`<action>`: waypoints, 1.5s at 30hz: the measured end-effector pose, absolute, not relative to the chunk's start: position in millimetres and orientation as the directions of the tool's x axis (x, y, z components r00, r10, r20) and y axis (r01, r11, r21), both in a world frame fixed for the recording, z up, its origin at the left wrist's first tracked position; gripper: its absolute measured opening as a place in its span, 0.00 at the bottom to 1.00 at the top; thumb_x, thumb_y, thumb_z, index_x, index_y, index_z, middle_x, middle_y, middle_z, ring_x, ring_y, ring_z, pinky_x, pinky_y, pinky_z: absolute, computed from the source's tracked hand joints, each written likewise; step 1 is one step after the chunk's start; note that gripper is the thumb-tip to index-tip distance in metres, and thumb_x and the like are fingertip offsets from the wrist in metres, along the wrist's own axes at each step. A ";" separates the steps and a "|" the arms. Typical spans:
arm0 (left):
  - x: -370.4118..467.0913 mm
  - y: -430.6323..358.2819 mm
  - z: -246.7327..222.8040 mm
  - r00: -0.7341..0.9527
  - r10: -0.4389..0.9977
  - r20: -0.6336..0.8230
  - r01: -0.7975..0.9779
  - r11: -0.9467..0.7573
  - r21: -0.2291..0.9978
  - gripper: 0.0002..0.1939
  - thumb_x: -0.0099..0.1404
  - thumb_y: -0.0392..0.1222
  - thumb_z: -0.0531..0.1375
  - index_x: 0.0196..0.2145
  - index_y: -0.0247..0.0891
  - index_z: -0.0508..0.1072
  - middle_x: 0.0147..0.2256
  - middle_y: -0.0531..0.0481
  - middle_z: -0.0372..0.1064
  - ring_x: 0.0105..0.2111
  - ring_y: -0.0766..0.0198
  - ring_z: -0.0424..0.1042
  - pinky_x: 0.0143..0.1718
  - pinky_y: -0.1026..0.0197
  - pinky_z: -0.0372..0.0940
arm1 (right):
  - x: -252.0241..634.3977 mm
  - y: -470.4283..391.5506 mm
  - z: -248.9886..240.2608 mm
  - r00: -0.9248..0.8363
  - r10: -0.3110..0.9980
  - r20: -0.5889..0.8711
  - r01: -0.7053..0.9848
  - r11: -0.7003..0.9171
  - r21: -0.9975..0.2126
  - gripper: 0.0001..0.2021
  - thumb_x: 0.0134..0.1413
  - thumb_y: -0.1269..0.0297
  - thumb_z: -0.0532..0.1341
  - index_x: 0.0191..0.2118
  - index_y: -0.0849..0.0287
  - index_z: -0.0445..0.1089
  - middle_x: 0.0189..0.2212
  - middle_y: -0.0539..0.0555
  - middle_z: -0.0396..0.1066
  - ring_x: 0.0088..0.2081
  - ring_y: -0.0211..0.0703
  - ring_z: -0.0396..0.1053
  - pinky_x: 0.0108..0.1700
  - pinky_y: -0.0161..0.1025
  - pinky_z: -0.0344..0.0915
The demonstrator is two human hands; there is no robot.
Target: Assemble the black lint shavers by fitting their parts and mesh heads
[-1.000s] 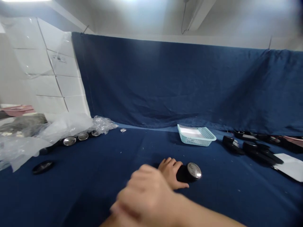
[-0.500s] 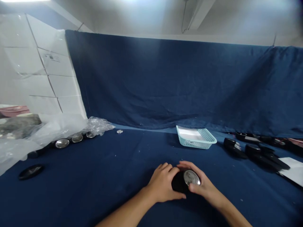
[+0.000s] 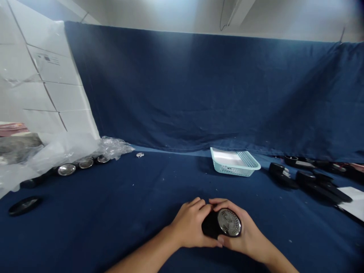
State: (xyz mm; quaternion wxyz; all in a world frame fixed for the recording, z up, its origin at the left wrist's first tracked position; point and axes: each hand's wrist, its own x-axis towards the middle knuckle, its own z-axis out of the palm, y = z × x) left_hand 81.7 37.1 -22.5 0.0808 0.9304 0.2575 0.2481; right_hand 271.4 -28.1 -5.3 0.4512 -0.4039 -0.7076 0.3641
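A black device (image 3: 211, 225) with a round, perforated silver head (image 3: 229, 222) lies between my two hands, above the blue cloth. My left hand (image 3: 191, 223) grips its black body from the left, thumb along the near side. From the right, my right hand (image 3: 243, 231) is wrapped round the end with the silver head, its fingers over the far side and its thumb at the near edge. The perforated face is turned up towards me. Part of the black body is hidden by my left fingers.
A light blue basket (image 3: 235, 170) holding something white stands farther back. Black devices (image 3: 318, 185) lie at the right beside a white sheet (image 3: 354, 201). Round-headed devices (image 3: 66, 169), plastic wrap (image 3: 113, 147) and a black oval piece (image 3: 25, 205) are at the left.
The perforated silver head has turned more towards the camera and looks larger. My right thumb has moved from the head's face to its near edge. The whole view has shifted slightly.
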 end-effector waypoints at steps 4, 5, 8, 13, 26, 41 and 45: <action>81.3 35.0 -22.9 0.752 0.499 0.430 0.429 -0.867 0.255 0.31 0.46 0.63 0.64 0.41 0.39 0.69 0.39 0.46 0.71 0.38 0.52 0.70 0.36 0.54 0.68 | 267.7 -32.7 -3.9 -0.256 0.884 0.391 0.281 0.455 -0.845 0.25 0.38 0.70 0.69 0.45 0.51 0.65 0.52 0.56 0.65 0.54 0.54 0.65 0.56 0.49 0.60; 81.4 34.7 -23.5 0.754 0.496 0.430 0.429 -0.868 0.249 0.31 0.46 0.63 0.64 0.41 0.39 0.69 0.38 0.46 0.71 0.38 0.52 0.70 0.36 0.54 0.68 | 266.9 -33.7 -3.4 -0.256 0.880 0.399 0.288 0.464 -0.838 0.25 0.37 0.70 0.69 0.45 0.52 0.65 0.52 0.56 0.65 0.53 0.54 0.65 0.55 0.48 0.61; 81.7 34.7 -26.2 0.752 0.495 0.435 0.437 -0.869 0.233 0.31 0.44 0.62 0.64 0.41 0.39 0.69 0.38 0.46 0.71 0.38 0.52 0.70 0.36 0.54 0.68 | 264.0 -35.0 -3.0 -0.244 0.870 0.428 0.308 0.488 -0.817 0.24 0.37 0.70 0.69 0.45 0.52 0.65 0.50 0.56 0.66 0.51 0.54 0.66 0.53 0.47 0.62; 81.2 36.0 -31.7 0.733 0.481 0.481 0.430 -0.875 0.221 0.33 0.41 0.60 0.66 0.42 0.39 0.70 0.37 0.47 0.72 0.37 0.53 0.71 0.35 0.55 0.68 | 258.3 -33.2 -6.0 -0.197 0.853 0.484 0.341 0.522 -0.781 0.23 0.36 0.70 0.67 0.43 0.52 0.66 0.46 0.57 0.68 0.50 0.55 0.66 0.53 0.48 0.62; 85.4 27.9 -36.9 0.674 0.433 0.598 0.406 -0.894 0.190 0.31 0.42 0.65 0.63 0.37 0.38 0.73 0.32 0.46 0.73 0.30 0.55 0.72 0.29 0.55 0.70 | 268.4 -38.3 8.3 -0.305 0.878 0.368 0.297 0.455 -0.839 0.24 0.32 0.73 0.67 0.41 0.51 0.66 0.48 0.56 0.70 0.58 0.59 0.59 0.59 0.53 0.56; 85.5 28.2 -37.6 0.693 0.397 0.602 0.343 -0.916 0.209 0.36 0.41 0.67 0.62 0.42 0.40 0.72 0.34 0.49 0.75 0.31 0.54 0.74 0.32 0.52 0.71 | 273.6 -40.8 10.9 -0.409 0.885 0.220 0.102 0.284 -0.953 0.28 0.34 0.69 0.70 0.46 0.51 0.66 0.57 0.55 0.62 0.57 0.56 0.61 0.58 0.50 0.58; 86.2 28.3 -30.4 0.651 0.523 0.549 0.440 -0.850 0.289 0.32 0.43 0.60 0.65 0.42 0.38 0.71 0.35 0.47 0.73 0.33 0.53 0.73 0.32 0.52 0.71 | 273.3 -37.8 3.1 -0.198 0.935 0.295 0.300 0.344 -0.890 0.29 0.41 0.61 0.70 0.52 0.50 0.61 0.55 0.57 0.61 0.56 0.56 0.61 0.58 0.50 0.57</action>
